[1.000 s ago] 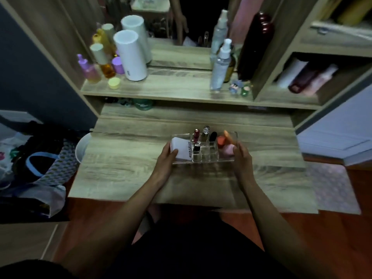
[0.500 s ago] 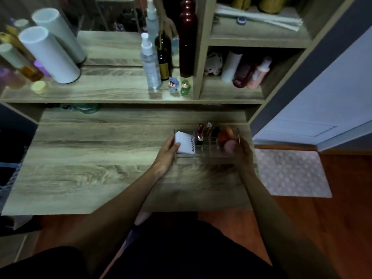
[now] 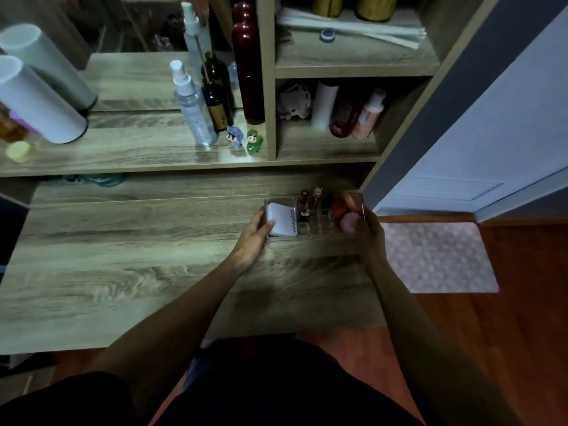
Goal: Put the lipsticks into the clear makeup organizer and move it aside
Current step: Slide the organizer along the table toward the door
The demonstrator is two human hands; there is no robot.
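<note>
On the far right end of the surface (image 3: 129, 272), close to its edge and the back ledge, sits the organizer (image 3: 313, 233), and both hands are on it. Big picture first: wood-grain surface, a shelf (image 3: 138, 155) above with bottles, a mat (image 3: 436, 256) on the floor off to the right. Now the organizer itself: clear walls, a white compact (image 3: 281, 219) filling its left section, lipsticks (image 3: 304, 204) standing upright in the middle cells, rounded orange and pink sponges (image 3: 344, 215) on the right. Left hand (image 3: 253, 238) wraps the left end, thumb pressed against the compact side, fingers closed on the wall. Right hand (image 3: 370, 232) clasps the right end, fingers curled round the corner. So each grip is closed on the organizer, one per end. The loading looks done, I'd say; no loose lipsticks show on the surface. This reads as the move-aside step. Next call: settle it flat where it is, well shy of that right edge, keep it level so the lipsticks don't tip, then let go both ends.
</note>
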